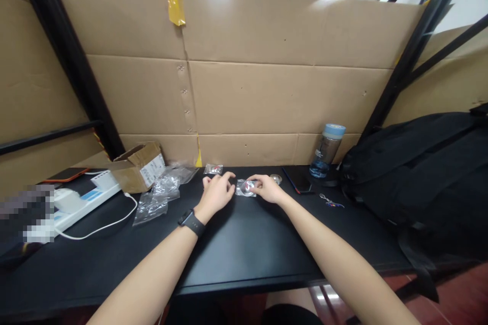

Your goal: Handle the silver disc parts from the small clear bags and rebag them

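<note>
My right hand (270,189) has its thumb and fingertips pinched at the right side of a small clear plastic packet (242,189), which lies on the black table with a round, shiny, partly red item in it. Just left of that packet hovers my left hand (218,193), its fingers bent and apart with nothing visible in them; a dark watch is on that wrist. Behind the left hand lies another small clear packet (213,168) with a red spot. A small roll of clear tape (276,179) sits beyond my right hand.
Leftward are crumpled plastic bags (162,190), an opened cardboard box (139,165) and a white power strip (91,200) with a cable. To the right are a phone (299,181), a keychain (332,203), a water bottle (327,152) and a black backpack (423,177). Cardboard walls the back.
</note>
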The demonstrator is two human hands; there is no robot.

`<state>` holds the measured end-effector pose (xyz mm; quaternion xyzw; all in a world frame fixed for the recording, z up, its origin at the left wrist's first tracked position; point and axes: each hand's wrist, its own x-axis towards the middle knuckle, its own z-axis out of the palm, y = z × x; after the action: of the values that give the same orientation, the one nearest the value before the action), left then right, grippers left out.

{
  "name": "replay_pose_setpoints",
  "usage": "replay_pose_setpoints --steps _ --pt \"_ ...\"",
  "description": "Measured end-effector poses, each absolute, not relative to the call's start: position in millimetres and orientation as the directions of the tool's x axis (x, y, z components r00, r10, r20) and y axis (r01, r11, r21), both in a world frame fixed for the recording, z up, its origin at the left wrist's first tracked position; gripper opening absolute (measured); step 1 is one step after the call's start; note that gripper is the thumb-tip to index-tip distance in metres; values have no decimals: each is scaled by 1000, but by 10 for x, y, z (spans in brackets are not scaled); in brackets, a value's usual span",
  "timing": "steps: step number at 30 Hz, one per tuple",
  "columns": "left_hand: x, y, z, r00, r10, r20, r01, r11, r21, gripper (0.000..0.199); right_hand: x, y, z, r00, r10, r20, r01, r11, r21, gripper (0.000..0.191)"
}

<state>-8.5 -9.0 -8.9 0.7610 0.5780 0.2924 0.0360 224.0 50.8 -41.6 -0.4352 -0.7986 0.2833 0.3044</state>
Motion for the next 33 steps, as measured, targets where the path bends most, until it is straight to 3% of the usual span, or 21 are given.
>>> replay_pose_setpoints --steps 5,14,19,24,26,28,33 --pt "-560 46 79 27 865 501 938 -195 287 24 2007 856 -232 -363 912 193 795 411 -447 26" --pt "-691 169 -125 184 900 395 940 -279 198 19 1441 1182 -187 -145 954 262 922 227 -314 35" --pt "-677 187 -153 143 908 393 957 -228 178 14 1808 998 -78 -183 951 249 951 235 -201 26" --pt "-666 192 -128 103 910 402 943 -218 251 17 2501 727 81 -170 962 213 975 196 -107 43" --pt "-636 167 -76 96 905 414 918 -242 315 15 2742 632 85 -155 981 117 979 169 -118 53" --pt "-589 125 -17 101 896 433 882 -282 377 14 2914 572 58 -180 981 75 965 190 -180 49" --pt "-426 7 47 166 871 463 825 -380 419 11 3045 595 -36 -186 968 168 932 228 -281 40"
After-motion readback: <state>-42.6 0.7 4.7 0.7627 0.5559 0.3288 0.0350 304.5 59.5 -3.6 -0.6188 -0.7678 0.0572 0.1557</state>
